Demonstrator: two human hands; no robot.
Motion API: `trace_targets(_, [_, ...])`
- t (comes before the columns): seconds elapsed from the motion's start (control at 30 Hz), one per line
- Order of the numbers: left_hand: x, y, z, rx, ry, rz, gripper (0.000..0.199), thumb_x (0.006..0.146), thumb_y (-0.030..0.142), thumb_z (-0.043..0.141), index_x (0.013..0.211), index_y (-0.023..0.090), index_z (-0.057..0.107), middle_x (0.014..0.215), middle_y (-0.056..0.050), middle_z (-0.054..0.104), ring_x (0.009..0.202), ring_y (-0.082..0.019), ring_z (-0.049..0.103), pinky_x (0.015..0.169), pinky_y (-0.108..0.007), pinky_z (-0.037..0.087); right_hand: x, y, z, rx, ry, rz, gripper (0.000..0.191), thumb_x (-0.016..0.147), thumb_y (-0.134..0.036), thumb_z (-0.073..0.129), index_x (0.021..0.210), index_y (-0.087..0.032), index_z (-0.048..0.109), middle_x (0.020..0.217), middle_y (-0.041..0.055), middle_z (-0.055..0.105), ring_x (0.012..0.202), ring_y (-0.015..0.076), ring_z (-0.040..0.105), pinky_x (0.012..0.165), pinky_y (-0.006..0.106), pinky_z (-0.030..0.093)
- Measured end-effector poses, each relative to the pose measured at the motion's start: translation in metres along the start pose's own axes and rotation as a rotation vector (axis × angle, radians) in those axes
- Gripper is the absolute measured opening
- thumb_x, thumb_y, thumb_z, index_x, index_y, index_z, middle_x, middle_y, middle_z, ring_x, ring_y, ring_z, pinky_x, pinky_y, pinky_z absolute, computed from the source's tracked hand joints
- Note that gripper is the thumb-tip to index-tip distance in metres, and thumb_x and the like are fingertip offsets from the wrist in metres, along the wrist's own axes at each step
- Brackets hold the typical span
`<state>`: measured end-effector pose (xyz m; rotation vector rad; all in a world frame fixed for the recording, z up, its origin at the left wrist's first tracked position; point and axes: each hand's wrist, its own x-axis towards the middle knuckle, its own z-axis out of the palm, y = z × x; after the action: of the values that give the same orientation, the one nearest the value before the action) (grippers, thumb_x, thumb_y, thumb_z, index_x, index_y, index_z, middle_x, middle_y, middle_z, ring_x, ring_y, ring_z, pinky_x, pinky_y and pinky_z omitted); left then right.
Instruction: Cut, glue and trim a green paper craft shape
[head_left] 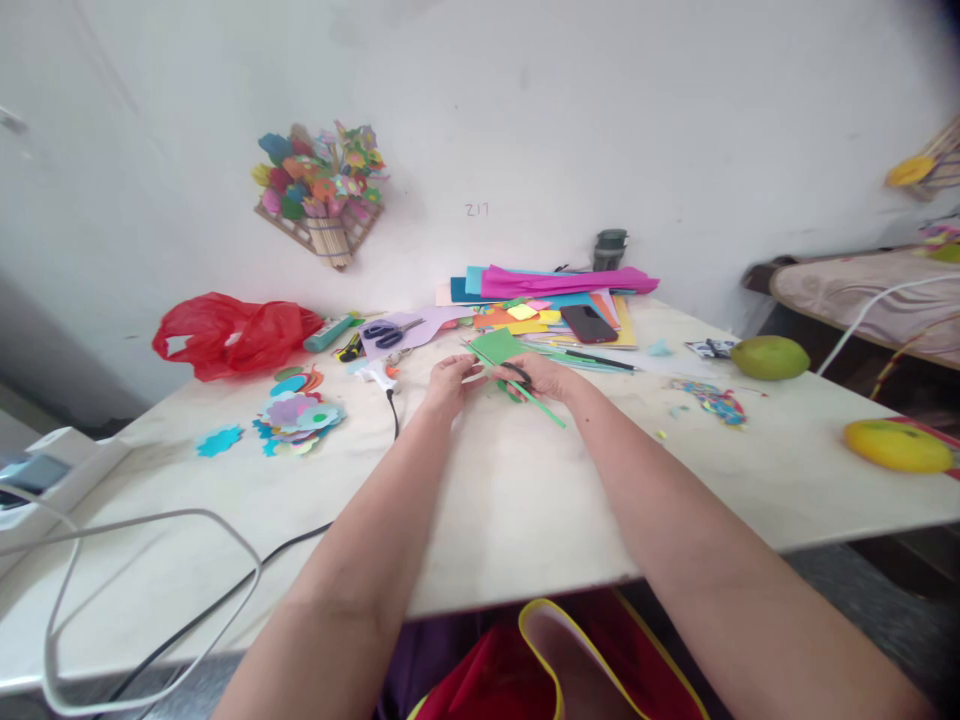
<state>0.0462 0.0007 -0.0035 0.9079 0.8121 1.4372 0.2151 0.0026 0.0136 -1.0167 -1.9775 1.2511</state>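
Note:
A square of green paper [498, 345] is held upright between my two hands above the table. Its left edge is pinched by the closed fingers of my left hand [453, 382]. My right hand [541, 376] is wrapped round scissors with dark handles [517, 374], whose blades lie along the paper and are hard to make out. A thin green strip [551, 411] slants down to the right past my right fingers. Just left of my hands lies a white glue gun [377, 375] with its black cord running toward me.
Paper flower shapes [300, 415] are piled on the left, near a red plastic bag [232, 335]. Dark-handled scissors [387, 333] lie behind the glue gun. Coloured paper sheets, a phone [589, 324] and a black pen [598, 360] lie beyond my hands. Mangoes [771, 357] sit right; a white cable [165, 515] loops left.

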Motion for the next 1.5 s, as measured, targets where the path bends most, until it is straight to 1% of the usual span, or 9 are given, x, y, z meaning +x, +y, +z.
trace_targets(0.27, [0.0,0.0,-0.001,0.01,0.004,-0.01,0.016,0.056,0.018,0.069,0.066,0.014,0.057,0.067,-0.002,0.059,0.068,-0.015,0.059,0.071,-0.037,0.052,0.006,0.01,-0.001,-0.007,0.023,0.027,0.036,0.069,-0.049,0.063,0.065,-0.015,0.052,0.045,-0.0063,0.044,0.035,0.0044,0.033,0.034,0.019,0.018])
trace_targets(0.43, [0.002,0.0,-0.002,0.01,0.011,-0.018,0.015,0.056,0.016,0.068,0.065,0.014,0.057,0.066,-0.001,0.058,0.067,-0.014,0.059,0.071,-0.035,0.051,0.004,0.006,0.001,0.039,0.036,0.049,0.037,0.065,-0.048,0.066,0.061,-0.016,0.049,0.044,-0.0067,0.042,0.036,0.0042,0.032,0.036,0.019,0.019])
trace_targets(0.57, [0.004,-0.002,-0.004,0.004,-0.002,-0.014,0.014,0.057,0.016,0.068,0.066,0.013,0.058,0.066,-0.002,0.058,0.066,-0.014,0.059,0.068,-0.034,0.052,0.004,0.004,0.001,0.017,0.036,0.052,0.038,0.065,-0.049,0.066,0.059,-0.015,0.05,0.042,-0.0069,0.04,0.035,0.0038,0.029,0.036,0.019,0.019])
trace_targets(0.8, [0.002,0.0,-0.004,0.012,0.01,-0.033,0.012,0.058,0.014,0.066,0.067,0.013,0.058,0.07,-0.003,0.061,0.067,-0.014,0.058,0.067,-0.033,0.052,0.012,0.016,-0.002,-0.032,0.018,0.01,0.039,0.067,-0.05,0.065,0.057,-0.016,0.049,0.043,-0.0057,0.04,0.037,0.0049,0.032,0.037,0.02,0.022])
trace_targets(0.97, [0.001,0.0,-0.004,0.002,0.013,-0.032,0.011,0.059,0.013,0.065,0.067,0.013,0.058,0.068,-0.002,0.06,0.067,-0.014,0.059,0.069,-0.035,0.052,0.006,0.006,-0.001,-0.071,0.039,0.0,0.041,0.065,-0.05,0.066,0.053,-0.016,0.046,0.043,-0.0068,0.036,0.037,0.0041,0.028,0.037,0.02,0.019])
trace_targets(1.13, [0.004,-0.002,-0.006,0.017,0.028,-0.037,0.011,0.059,0.014,0.066,0.066,0.013,0.058,0.066,-0.001,0.058,0.066,-0.014,0.059,0.068,-0.033,0.052,0.009,0.005,0.002,-0.064,0.1,0.012,0.04,0.062,-0.047,0.069,0.052,-0.016,0.047,0.038,-0.0078,0.035,0.034,0.0038,0.029,0.035,0.02,0.02])
trace_targets(1.27, [0.006,-0.003,-0.009,0.011,0.049,0.003,0.012,0.06,0.017,0.066,0.068,0.014,0.058,0.068,-0.001,0.06,0.065,-0.014,0.06,0.068,-0.033,0.052,0.017,0.014,-0.002,0.002,0.265,0.06,0.033,0.063,-0.045,0.069,0.07,-0.015,0.059,0.038,-0.0068,0.043,0.033,0.0071,0.038,0.038,0.02,0.032])
trace_targets(1.37, [0.008,-0.001,-0.014,-0.016,0.063,0.048,0.013,0.06,0.018,0.067,0.069,0.014,0.059,0.072,-0.002,0.064,0.068,-0.014,0.061,0.069,-0.032,0.053,0.017,0.018,-0.011,-0.26,0.41,0.081,0.031,0.066,-0.045,0.067,0.07,-0.015,0.064,0.039,-0.0043,0.047,0.037,0.0097,0.045,0.043,0.022,0.035])
trace_targets(1.5, [0.011,0.003,-0.02,-0.033,0.082,0.066,0.013,0.06,0.018,0.067,0.07,0.015,0.059,0.073,-0.004,0.067,0.067,-0.013,0.062,0.07,-0.03,0.052,0.009,0.012,-0.016,-0.727,0.447,0.154,0.026,0.065,-0.044,0.068,0.069,-0.019,0.07,0.056,0.0029,0.061,0.061,0.0172,0.059,0.052,0.023,0.039])
